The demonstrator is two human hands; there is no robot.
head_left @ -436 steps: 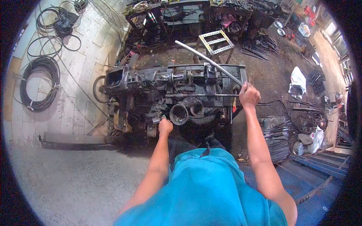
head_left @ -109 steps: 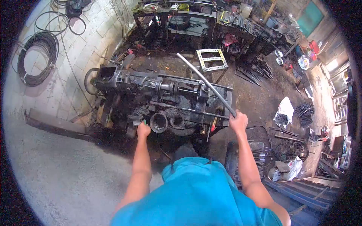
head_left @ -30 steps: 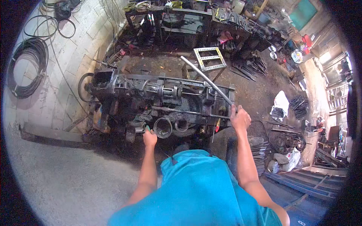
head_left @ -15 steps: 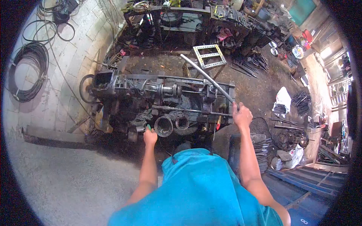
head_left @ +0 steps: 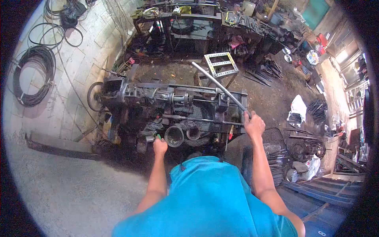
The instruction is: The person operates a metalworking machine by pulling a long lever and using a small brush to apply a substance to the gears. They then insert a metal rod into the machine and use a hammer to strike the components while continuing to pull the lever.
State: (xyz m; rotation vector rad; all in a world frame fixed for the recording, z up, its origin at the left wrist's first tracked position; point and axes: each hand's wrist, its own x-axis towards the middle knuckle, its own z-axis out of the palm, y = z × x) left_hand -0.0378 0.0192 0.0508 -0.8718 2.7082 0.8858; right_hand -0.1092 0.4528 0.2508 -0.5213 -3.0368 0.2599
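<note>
My right hand (head_left: pixel 255 124) is closed round the lower end of a long pale metal rod (head_left: pixel 218 83), which slants up and left over the right part of a dark machine (head_left: pixel 138 87). My left hand (head_left: pixel 160 145) is wrapped round a small green thing (head_left: pixel 158 137), mostly hidden by the fingers, at the machine's near side. Just right of this hand are a round metal cup (head_left: pixel 174 136) and a smaller one (head_left: pixel 193 132). A grey cloth (head_left: pixel 153 126) lies beyond the left hand.
A perforated metal frame stand (head_left: pixel 221 64) stands behind the machine. Farther back is a cluttered workbench (head_left: pixel 193 16). Coiled cable (head_left: pixel 34 75) hangs on the left wall. At the right lie bundles of rods (head_left: pixel 275 164), a white sack (head_left: pixel 298 107) and blue metal sheeting (head_left: pixel 316 191).
The whole view has shifted slightly, with the machine and background a little lower and to the right. Both hands keep their grips, and the rod stays at much the same slant.
</note>
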